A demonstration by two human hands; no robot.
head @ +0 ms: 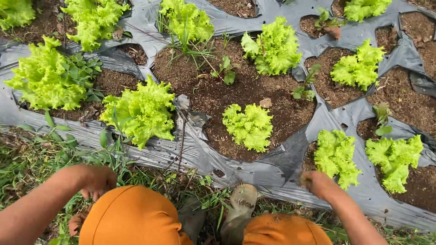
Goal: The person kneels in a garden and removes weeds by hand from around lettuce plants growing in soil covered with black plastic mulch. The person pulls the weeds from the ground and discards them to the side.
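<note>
1. Grey plastic mulch sheet (213, 156), wrinkled and torn into ragged holes, covers most of the garden bed; dark brown soil (213, 93) shows through each hole.
2. The largest hole lies at the middle of the sheet, and in it stands a small frilly light-green lettuce head (249, 126), the landmark for what follows.
3. Left of that lettuce, a bigger frilly lettuce (141, 111) spills over the sheet's edge; further left stands a broad lettuce (43, 79) with darker leafy weeds against it.
4. Above and right of the landmark lettuce grows another full head (274, 47), with small weed seedlings (225, 70) in the soil between them.
5. Right of the landmark, two lettuces sit in separate holes: a tall one (335, 156) and a wider one (394, 159).
6. Below the landmark, past the sheet's lower edge, are green grass and weeds (41, 156), the person's orange-clad knees (131, 217) and a muddy boot (240, 204).
7. The right hand (318, 183) is below and right of the landmark, just beside the base of the tall lettuce; its fingers are curled together, and I cannot tell whether they hold anything.
8. The left hand (96, 179) is below and left of the landmark, over the grass beside the orange knee, fingers bent under; what it grips, if anything, cannot be told.
</note>
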